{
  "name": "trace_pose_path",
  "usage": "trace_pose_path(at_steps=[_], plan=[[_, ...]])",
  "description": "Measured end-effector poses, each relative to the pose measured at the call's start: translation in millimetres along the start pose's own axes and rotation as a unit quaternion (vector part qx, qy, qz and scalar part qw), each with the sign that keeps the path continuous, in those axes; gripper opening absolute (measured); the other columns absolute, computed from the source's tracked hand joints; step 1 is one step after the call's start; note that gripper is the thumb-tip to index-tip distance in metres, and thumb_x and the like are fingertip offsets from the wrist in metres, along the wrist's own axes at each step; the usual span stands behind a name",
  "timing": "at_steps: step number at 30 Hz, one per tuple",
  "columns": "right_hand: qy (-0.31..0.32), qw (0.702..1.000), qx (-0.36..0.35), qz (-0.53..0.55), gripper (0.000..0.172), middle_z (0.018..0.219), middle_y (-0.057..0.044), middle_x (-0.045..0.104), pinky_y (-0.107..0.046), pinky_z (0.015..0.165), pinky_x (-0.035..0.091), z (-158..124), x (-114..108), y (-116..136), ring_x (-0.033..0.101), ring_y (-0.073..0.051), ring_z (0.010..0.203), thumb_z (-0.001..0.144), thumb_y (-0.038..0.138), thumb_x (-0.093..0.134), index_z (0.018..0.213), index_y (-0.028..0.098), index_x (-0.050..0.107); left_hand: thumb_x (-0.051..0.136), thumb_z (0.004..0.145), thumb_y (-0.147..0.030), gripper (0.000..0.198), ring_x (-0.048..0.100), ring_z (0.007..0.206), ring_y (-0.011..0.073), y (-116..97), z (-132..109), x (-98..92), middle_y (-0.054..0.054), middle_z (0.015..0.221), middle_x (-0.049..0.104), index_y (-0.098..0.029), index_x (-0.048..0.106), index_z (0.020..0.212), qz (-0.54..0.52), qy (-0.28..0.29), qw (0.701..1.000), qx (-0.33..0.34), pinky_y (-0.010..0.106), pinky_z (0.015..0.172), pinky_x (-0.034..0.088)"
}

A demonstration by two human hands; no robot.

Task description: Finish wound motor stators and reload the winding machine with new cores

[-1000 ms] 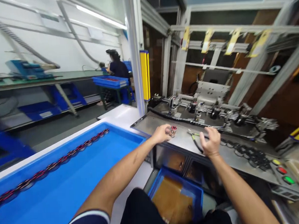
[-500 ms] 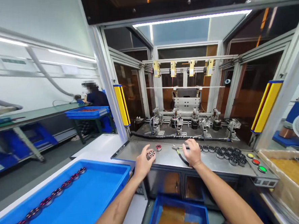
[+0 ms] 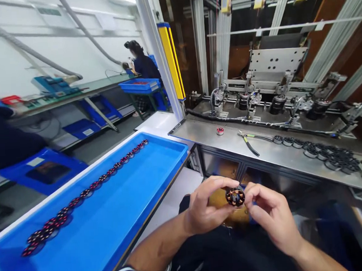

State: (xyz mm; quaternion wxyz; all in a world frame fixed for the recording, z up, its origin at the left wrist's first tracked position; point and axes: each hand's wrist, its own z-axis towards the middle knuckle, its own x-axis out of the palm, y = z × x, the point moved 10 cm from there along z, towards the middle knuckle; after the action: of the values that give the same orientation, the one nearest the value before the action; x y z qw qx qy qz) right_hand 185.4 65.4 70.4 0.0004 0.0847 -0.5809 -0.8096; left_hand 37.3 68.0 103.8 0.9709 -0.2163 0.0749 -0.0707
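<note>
Between the thumb and fingers of my left hand point(image 3: 208, 203) is a small round motor stator point(image 3: 235, 196), dark with copper windings, held in front of my body. My right hand point(image 3: 270, 214) is at the stator's right edge, its thumb and forefinger pinched together. Whatever they grip, perhaps a thin wire, is too small to make out. Another stator point(image 3: 220, 131), red on top, sits on the metal worktop point(image 3: 199, 131). A pair of cutting pliers point(image 3: 249, 142) lies to its right, handles spread.
On the left a blue tray point(image 3: 111, 205) holds a diagonal row of wound stators point(image 3: 95, 185). Dark stators point(image 3: 332, 155) cluster at the worktop's right. Behind stands a machine with several spindles point(image 3: 277, 104), beside a yellow guard post point(image 3: 172, 62). A person point(image 3: 144, 64) sits at the far bench.
My left hand has brought the stator from over the worktop back towards my body. My right hand has left the pliers and come to the stator. The view has turned left and down.
</note>
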Motion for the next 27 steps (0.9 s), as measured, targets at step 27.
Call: trace_pose_path(at_steps=[27], plan=[[0.016,0.917,0.223,0.332,0.018,0.047,0.002,0.061,-0.019,0.042,0.041,-58.2,40.5,-70.7,0.049,-0.007,0.037,0.077,0.034,0.081,0.079,0.017,0.074,0.087,0.069,-0.014,0.085,0.069,0.091,0.0142,31.3,-10.2,23.1,0.005,0.105,0.071,-0.025,0.043,0.141,-0.071,-0.027,0.989,-0.124,0.026,0.082,0.059]])
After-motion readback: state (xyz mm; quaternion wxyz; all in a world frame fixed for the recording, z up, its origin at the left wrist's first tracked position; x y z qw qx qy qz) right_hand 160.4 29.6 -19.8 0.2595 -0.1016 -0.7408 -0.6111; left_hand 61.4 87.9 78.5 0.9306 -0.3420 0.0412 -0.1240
